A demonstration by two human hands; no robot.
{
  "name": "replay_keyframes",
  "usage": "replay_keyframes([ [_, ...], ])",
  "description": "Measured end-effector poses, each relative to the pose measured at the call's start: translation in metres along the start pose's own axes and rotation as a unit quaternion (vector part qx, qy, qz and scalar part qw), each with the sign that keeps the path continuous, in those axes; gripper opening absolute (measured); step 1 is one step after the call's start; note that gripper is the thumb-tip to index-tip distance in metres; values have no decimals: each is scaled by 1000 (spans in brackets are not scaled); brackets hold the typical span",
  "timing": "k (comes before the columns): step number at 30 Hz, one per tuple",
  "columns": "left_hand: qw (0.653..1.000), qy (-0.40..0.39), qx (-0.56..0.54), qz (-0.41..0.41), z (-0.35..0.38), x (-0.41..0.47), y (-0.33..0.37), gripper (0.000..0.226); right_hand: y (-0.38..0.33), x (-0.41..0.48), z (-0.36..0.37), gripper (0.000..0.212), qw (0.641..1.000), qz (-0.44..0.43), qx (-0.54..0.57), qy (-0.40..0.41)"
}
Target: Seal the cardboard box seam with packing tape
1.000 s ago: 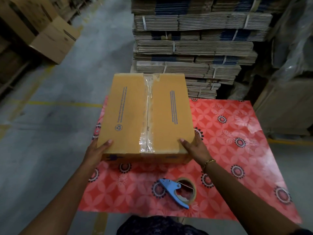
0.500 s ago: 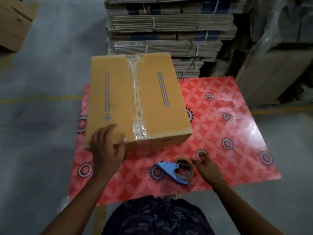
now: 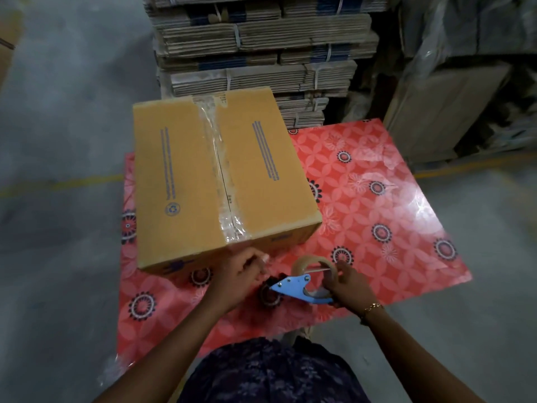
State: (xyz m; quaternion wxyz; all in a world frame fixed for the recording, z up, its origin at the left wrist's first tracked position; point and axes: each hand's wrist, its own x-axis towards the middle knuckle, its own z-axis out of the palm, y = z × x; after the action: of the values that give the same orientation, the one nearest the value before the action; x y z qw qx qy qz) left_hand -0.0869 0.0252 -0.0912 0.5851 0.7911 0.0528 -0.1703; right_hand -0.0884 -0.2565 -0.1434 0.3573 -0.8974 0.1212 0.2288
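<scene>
Cataloguing the bench, we found the cardboard box (image 3: 220, 181) flat on the red patterned table cover (image 3: 377, 205), its centre seam (image 3: 222, 175) already carrying clear tape (image 3: 213, 146). Our right hand (image 3: 348, 286) was closed around the blue tape dispenser (image 3: 299, 286) and its roll (image 3: 313, 264), just in front of the box. Our left hand (image 3: 241, 274) pinched at the dispenser's mouth, seemingly on the free tape end, though blur hid it. We judged the dispenser light and rigid, best held by its handle; the tape thin, sticky, crease-prone.
</scene>
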Motion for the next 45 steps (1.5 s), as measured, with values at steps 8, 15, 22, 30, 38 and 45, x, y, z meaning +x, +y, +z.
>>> replay_keyframes([
  [8, 921, -164, -278, -217, -14, 7, 71, 47, -144, 0, -108, 14, 966, -255, 49, -2],
  [15, 860, -181, -457, -137, -40, 27, 148, 52, -258, 23, -143, 26, 925, -377, 49, -1],
  [22, 872, -81, -483, -5, -66, 46, 176, 60, -283, -11, -157, 28, 910, -362, 189, 66],
  [30, 858, 59, -499, 105, -87, 56, 195, 53, -269, -64, -84, 28, 913, -217, 326, -111],
  [38, 862, 99, -480, 132, -72, 54, 191, 54, -293, -69, -61, 32, 893, -144, 421, -60],
  [45, 859, 121, -480, 133, -69, 57, 185, 58, -283, -73, -49, 27, 883, -123, 451, -54],
])
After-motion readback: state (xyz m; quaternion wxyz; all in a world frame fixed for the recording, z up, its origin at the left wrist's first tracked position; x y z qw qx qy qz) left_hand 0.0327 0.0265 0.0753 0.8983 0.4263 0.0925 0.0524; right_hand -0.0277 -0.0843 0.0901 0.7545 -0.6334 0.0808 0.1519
